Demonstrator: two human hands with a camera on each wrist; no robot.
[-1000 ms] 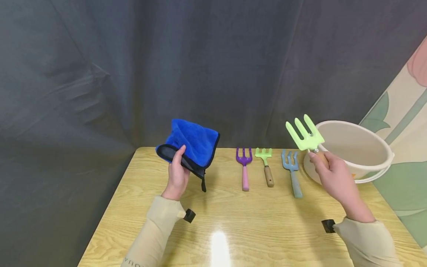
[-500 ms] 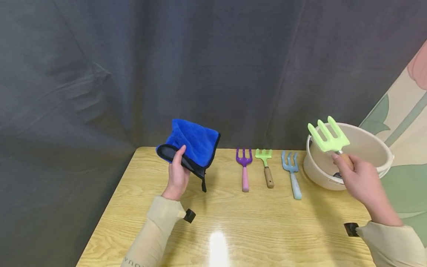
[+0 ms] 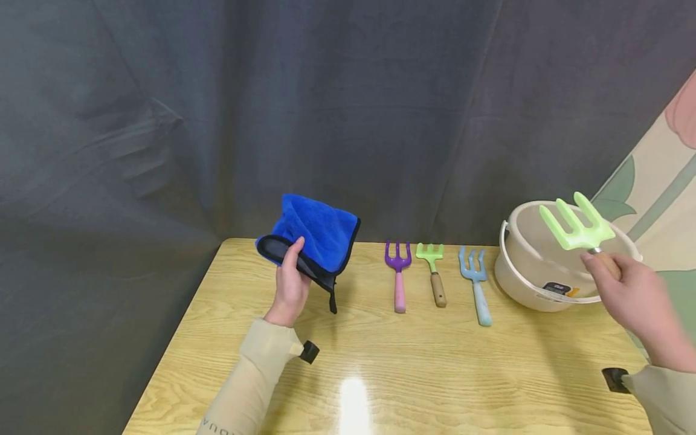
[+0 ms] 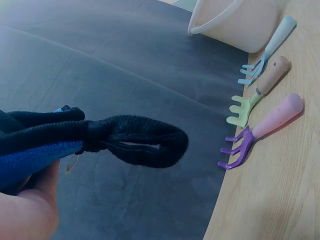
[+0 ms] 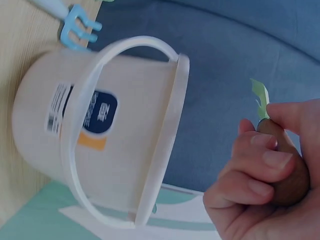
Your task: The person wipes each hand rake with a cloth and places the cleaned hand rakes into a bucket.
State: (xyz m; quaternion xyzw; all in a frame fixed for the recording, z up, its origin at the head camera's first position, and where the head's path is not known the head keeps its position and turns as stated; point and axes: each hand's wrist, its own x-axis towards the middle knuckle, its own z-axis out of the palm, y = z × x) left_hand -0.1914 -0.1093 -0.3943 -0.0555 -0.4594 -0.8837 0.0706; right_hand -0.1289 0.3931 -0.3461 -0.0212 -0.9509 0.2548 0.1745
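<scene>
My left hand point(image 3: 290, 289) grips a folded blue cloth point(image 3: 321, 232) with black edging, held above the table's left part. A black hanging loop point(image 4: 150, 141) sticks out from the cloth in the left wrist view. In my right hand point(image 3: 638, 296) is a light green hand fork point(image 3: 579, 232), its prongs pointing up and left. Fingers wrap round its brown wooden handle point(image 5: 285, 172). This fork overlaps the cream bucket point(image 3: 524, 290) in the head view; the right wrist view has the hand beside the bucket's rim.
On the table point(image 3: 413, 368) lie a purple fork point(image 3: 399, 284) with a pink handle, a small green rake point(image 3: 433, 272) with a wooden handle, and a blue fork point(image 3: 478, 290). A dark curtain point(image 3: 348, 121) hangs behind. The bucket stands at the back right corner.
My right hand has moved right with the green hand fork, from the bucket's left side to its right side. The bucket's handle now hangs at its front left. The left hand stays put.
</scene>
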